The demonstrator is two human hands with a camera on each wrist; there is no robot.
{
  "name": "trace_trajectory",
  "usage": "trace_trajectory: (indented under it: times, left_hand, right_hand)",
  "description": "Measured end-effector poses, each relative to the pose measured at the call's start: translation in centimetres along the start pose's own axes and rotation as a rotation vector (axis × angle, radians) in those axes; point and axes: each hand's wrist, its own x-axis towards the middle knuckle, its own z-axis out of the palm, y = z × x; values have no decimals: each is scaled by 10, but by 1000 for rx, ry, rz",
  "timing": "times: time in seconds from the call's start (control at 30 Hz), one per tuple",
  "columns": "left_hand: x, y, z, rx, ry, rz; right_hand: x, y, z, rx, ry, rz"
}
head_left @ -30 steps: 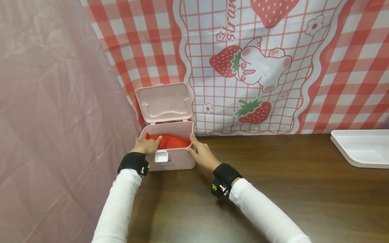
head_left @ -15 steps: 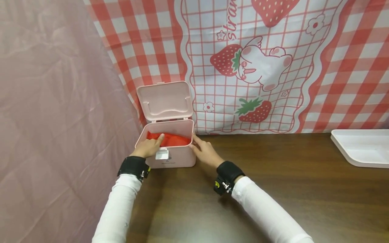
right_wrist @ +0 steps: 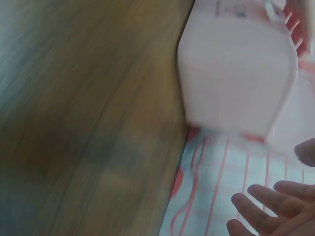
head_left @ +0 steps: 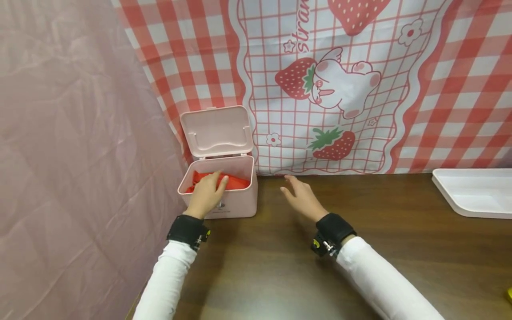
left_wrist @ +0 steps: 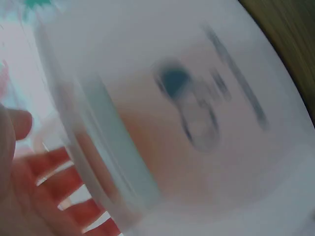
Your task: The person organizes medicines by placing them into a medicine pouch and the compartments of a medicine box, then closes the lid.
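Head: pink box (head_left: 241, 202) lengthwise left-to-right

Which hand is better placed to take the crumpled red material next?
Probably the left hand: it extends over the open, pale pink, rectangular box, near the red material. The right hand is apart, right of the box.

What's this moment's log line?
pink box: open; red item: inside; left hand: over box front; right hand: beside box, not touching

This looks like a fabric-screened tabletop nook, with strawberry-print cloth (head_left: 328, 89) and pink drape (head_left: 80, 155) edging a wood-grain table (head_left: 272, 262)
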Motion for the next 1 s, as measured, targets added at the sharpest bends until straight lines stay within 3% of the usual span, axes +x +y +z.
trace_trajectory:
  times: [0.17, 0.3, 0.43, 0.57, 0.83, 1.0]
  left_hand:
    - [-3, 45, 21, -74, 223, 168]
    - [-3, 85, 42, -99, 252, 269]
    - [-2, 120, 67, -77, 176, 310]
    - [1, 152, 95, -70, 64, 291]
    - [5, 230, 144, -75, -75, 257]
    - [7, 276, 169, -86, -127, 208]
  right_hand:
    - [-19, 34, -46, -86, 81, 83]
    - [-38, 60, -86, -147, 155, 137]
    - [-56, 85, -125, -216, 228, 180]
    - [-72, 111, -162, -289, 266, 307]
    - [-113, 162, -229, -416, 307, 619]
    - [-138, 188, -258, -449, 270, 919]
